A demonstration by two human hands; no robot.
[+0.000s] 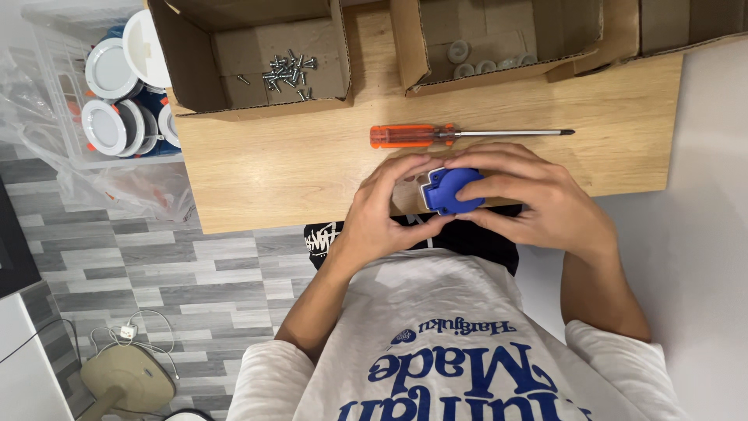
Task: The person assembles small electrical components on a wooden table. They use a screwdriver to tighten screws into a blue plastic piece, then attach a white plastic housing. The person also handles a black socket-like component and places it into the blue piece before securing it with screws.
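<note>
Both hands hold one small blue and white plastic part (450, 189) over the near edge of the wooden table (312, 164). My left hand (382, 214) cups it from the left, thumb and fingers curled around it. My right hand (538, 199) grips it from the right, fingers on its blue top. An orange-handled screwdriver (444, 135) lies flat on the table just beyond the hands, tip pointing right.
A cardboard box (257, 97) at the back left holds several loose screws (287, 74). A second box (499, 74) at the back holds small round white parts. A clear bin (70, 132) of round white fittings stands on the floor at left. A fan base (128, 378) sits bottom left.
</note>
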